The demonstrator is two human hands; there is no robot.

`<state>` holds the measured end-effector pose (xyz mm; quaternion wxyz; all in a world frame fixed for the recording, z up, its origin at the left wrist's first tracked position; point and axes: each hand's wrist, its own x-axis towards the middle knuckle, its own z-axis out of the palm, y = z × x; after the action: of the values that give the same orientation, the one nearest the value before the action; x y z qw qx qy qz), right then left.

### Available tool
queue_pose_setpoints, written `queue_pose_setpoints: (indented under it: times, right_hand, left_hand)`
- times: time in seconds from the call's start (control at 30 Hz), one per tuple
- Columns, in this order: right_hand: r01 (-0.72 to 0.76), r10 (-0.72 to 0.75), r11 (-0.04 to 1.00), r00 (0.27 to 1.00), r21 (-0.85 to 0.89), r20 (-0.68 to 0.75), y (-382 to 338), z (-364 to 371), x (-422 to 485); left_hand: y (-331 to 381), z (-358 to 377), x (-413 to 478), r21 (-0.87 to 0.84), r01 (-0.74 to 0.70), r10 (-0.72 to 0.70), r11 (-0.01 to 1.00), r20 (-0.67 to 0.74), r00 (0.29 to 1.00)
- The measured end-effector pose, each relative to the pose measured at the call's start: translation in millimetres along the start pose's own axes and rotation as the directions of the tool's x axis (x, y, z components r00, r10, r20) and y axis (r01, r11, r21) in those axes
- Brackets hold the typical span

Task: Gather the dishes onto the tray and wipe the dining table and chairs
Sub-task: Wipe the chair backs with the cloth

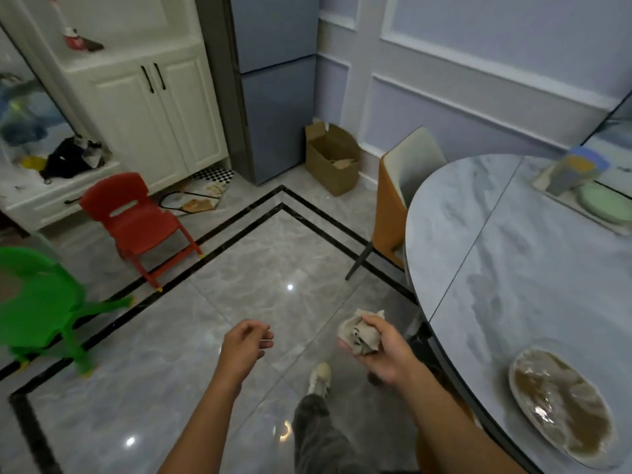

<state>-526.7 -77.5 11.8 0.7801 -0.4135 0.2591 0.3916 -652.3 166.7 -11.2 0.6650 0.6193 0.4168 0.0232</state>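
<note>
right hand point(383, 354) at 5 o'clock, gripping a balled-up rag point(360, 336). left hand point(244, 343) at 7 o'clock, loose, holding nothing. dirty plate point(561, 405) at 4 o'clock on the table point(513, 261), tray point(562, 201) at 3 o'clock. best to move the plate first, then wipe with the rag flat.

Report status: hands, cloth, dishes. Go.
Left hand empty, fingers loose. Right hand grips wadded cloth, over the floor beside the table. Dirty oval plate at near table edge, not on tray. Nothing between hands and table.
</note>
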Motion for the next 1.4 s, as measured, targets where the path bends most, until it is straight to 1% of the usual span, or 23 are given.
queue_pose_setpoints:
  times: [0.13, 0.3, 0.4, 0.47, 0.53, 0.57, 0.63, 0.7, 0.73, 0.77, 0.83, 0.87, 0.9, 0.97, 1.0, 1.07, 1.2, 1.3, 1.4]
  right_hand:
    - [-0.006, 0.004, 0.996, 1.000, 0.084, 0.027, -46.5, 13.6, 58.7]
    - [-0.043, 0.039, 0.965, 0.999, 0.258, 0.021, -116.9, 38.3, 134.1]
    - [-0.007, -0.001, 0.973, 0.999, 0.230, 0.033, -176.8, 51.3, 166.1]
    - [0.087, -0.092, 0.978, 0.996, 0.192, 0.019, -214.4, 58.2, 183.5]
    - [0.213, -0.209, 0.967, 0.977, 0.142, -0.043, -247.9, 61.3, 201.8]
    - [0.269, -0.259, 0.956, 0.961, 0.115, -0.098, -262.5, 59.5, 212.0]
    - [0.374, -0.344, 0.918, 0.916, 0.129, -0.204, -291.9, 51.7, 235.1]
    - [0.457, -0.385, 0.869, 0.866, 0.192, -0.320, -318.6, 42.5, 256.5]
    - [0.485, -0.397, 0.856, 0.839, 0.180, -0.372, -330.0, 38.8, 265.6]
    - [0.499, -0.413, 0.859, 0.809, 0.117, -0.417, -341.1, 35.0, 274.1]
    - [0.460, -0.466, 0.877, 0.742, -0.141, -0.482, -366.0, 29.6, 293.9]
    - [0.410, -0.502, 0.865, 0.701, -0.290, -0.506, -378.4, 29.6, 302.2]
    - [0.359, -0.535, 0.842, 0.653, -0.403, -0.536, -395.6, 28.0, 317.5]
    - [0.255, -0.594, 0.782, 0.581, -0.568, -0.557, -420.4, 28.9, 336.1]
    - [0.207, -0.613, 0.755, 0.559, -0.623, -0.558, -430.7, 32.1, 343.2]
    - [0.132, -0.642, 0.701, 0.545, -0.701, -0.540, -445.0, 34.6, 364.8]
    - [-0.042, -0.651, 0.596, 0.560, -0.802, -0.513, -447.6, 44.2, 390.5]
    - [-0.167, -0.639, 0.512, 0.581, -0.843, -0.503, -444.2, 51.4, 404.9]
    - [-0.154, -0.646, 0.539, 0.554, -0.828, -0.524, -442.8, 57.3, 414.8]
  left_hand:
    - [46.1, 33.3, 72.4, 0.085, -0.017, 0.013, 0.996, 0.050, 0.999]
    - [113.9, 78.0, 156.6, 0.170, -0.026, 0.017, 0.985, 0.056, 0.998]
    - [156.0, 115.5, 201.0, 0.199, -0.055, 0.039, 0.978, 0.083, 0.996]
    - [176.8, 137.6, 227.6, 0.216, -0.065, 0.041, 0.974, 0.113, 0.993]
    - [193.3, 156.8, 251.6, 0.226, -0.068, 0.037, 0.972, 0.140, 0.989]
    - [200.1, 165.2, 263.0, 0.236, -0.066, 0.029, 0.970, 0.156, 0.987]
    - [217.2, 184.7, 288.6, 0.250, -0.066, 0.018, 0.966, 0.192, 0.981]
    - [234.7, 204.3, 316.8, 0.266, -0.064, 0.004, 0.962, 0.222, 0.975]
    - [243.2, 212.8, 328.7, 0.270, -0.066, 0.000, 0.961, 0.239, 0.971]
    - [251.3, 221.5, 340.8, 0.275, -0.066, -0.006, 0.959, 0.254, 0.967]
    - [270.2, 242.0, 370.8, 0.288, -0.081, -0.009, 0.954, 0.297, 0.955]
    - [278.9, 251.9, 385.0, 0.297, -0.091, -0.008, 0.951, 0.316, 0.949]
    - [290.1, 267.7, 409.5, 0.315, -0.100, -0.016, 0.944, 0.347, 0.938]
    - [308.8, 290.6, 437.2, 0.331, -0.126, -0.016, 0.935, 0.395, 0.919]
    - [317.7, 302.5, 450.3, 0.341, -0.135, -0.022, 0.930, 0.419, 0.908]
    - [338.6, 328.9, 478.7, 0.362, -0.149, -0.043, 0.920, 0.472, 0.880]
    - [378.7, 378.0, 520.7, 0.421, -0.176, -0.102, 0.890, 0.560, 0.822]
    - [403.3, 415.7, 544.4, 0.471, -0.206, -0.154, 0.858, 0.617, 0.772]
    - [418.3, 447.8, 557.8, 0.508, -0.198, -0.231, 0.838, 0.660, 0.715]
